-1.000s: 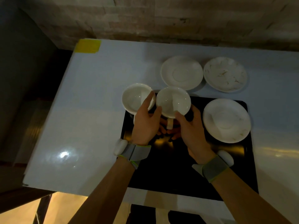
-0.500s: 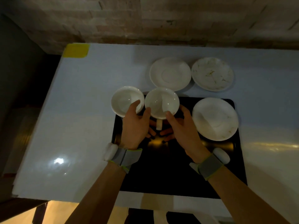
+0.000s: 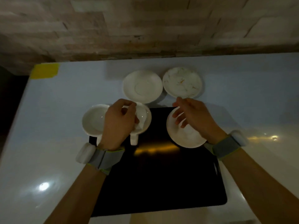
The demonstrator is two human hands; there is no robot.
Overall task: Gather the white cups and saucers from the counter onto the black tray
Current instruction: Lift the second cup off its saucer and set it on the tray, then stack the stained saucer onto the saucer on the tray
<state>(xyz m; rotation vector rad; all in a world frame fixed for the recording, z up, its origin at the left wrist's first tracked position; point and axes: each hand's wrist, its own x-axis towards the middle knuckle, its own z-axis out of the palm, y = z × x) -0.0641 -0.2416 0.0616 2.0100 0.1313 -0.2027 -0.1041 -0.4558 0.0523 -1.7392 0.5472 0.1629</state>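
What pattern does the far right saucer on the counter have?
The far right saucer is white with marble-like veins and orange streaks, seen in the head view.

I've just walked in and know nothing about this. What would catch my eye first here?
Probably the big black tray, dark against the pale glossy counter, with white crockery at its far end. Two bare hands, the left hand and right hand, hover over two cups and a saucer there. Behind them, two more saucers sit on the counter, and a yellow patch marks the far left corner.

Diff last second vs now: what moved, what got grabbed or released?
Both hands left the middle cup: left hand hovers above it, right hand moved right over the tray's saucer. Neither clearly grips. Cups, the two counter saucers and black tray look unmoved.
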